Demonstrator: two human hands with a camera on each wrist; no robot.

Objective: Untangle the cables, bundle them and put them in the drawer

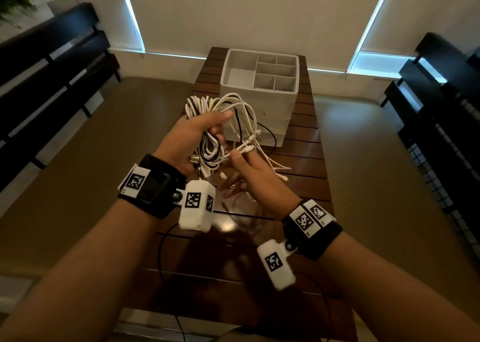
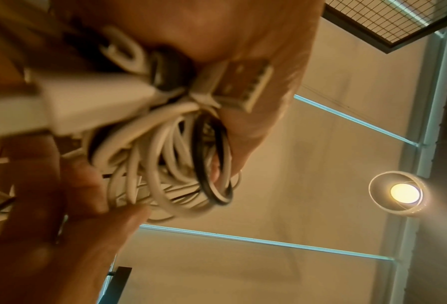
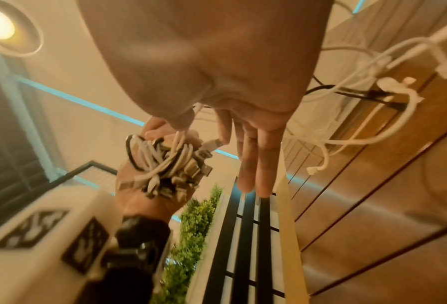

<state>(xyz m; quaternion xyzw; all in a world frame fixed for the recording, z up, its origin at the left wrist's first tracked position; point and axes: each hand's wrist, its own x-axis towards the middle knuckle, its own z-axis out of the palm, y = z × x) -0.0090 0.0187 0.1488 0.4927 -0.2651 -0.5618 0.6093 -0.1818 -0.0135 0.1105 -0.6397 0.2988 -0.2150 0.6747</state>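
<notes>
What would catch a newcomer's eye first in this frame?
The tangle of white and black cables gripped in the left hand, raised above the slatted wooden table. The right hand pinches one white connector end beside it. Behind them on the table stands a white box with divided compartments, nothing visible inside.

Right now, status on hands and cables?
Left hand grips cable bundle. Right hand pinches one white plug end. Cables still tangled, organizer empty, path open.

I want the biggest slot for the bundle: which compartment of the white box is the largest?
The left compartment of the white box: it fills the whole left side, while the right side is split into five smaller cells.
</notes>
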